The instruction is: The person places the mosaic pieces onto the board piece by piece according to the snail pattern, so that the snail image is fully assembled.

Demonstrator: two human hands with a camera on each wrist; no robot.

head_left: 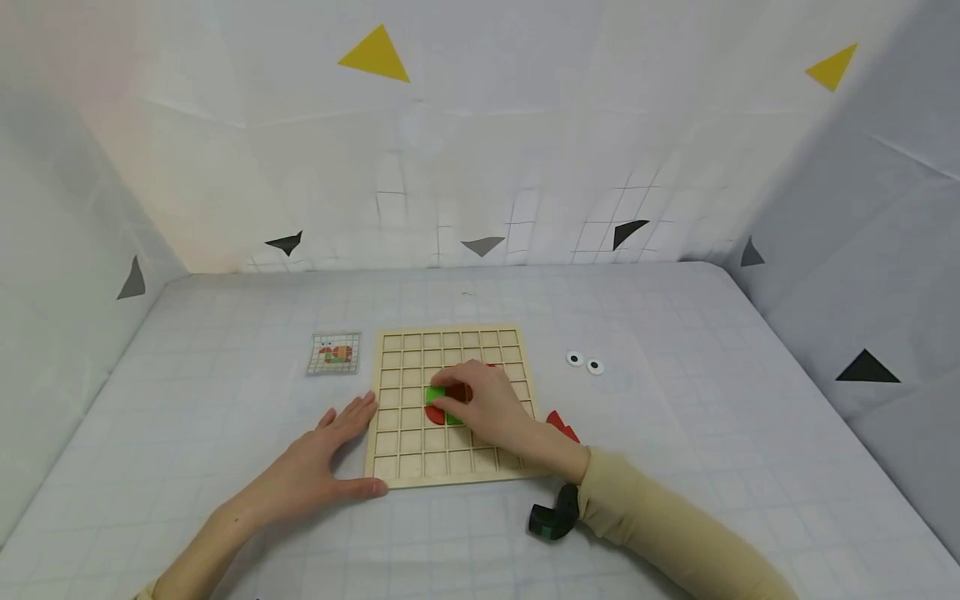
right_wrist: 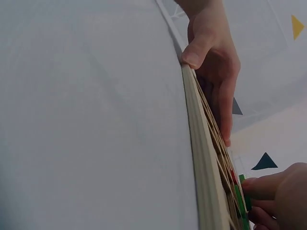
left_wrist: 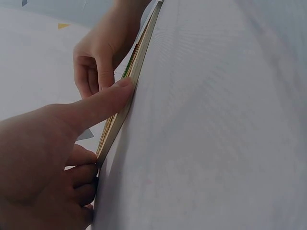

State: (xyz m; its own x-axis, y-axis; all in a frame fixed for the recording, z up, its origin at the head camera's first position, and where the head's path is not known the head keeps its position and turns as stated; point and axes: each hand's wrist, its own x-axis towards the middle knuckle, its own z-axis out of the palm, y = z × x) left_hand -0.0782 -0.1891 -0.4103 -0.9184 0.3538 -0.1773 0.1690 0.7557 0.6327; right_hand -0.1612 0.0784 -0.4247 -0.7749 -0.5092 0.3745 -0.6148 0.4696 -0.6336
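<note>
The head view looks forward and down from above and behind the left hand (head_left: 318,464) and right hand (head_left: 491,406), far enough back to take in the surface (head_left: 690,383) and the white backdrop (head_left: 487,142) beyond them. The left wrist view, low, sideways and close behind the left hand, faces along the board (head_left: 408,462) toward the right hand. The right wrist view, similarly low and close, looks back to the left hand. Both wrist views share the board's edge and both hands.
</note>
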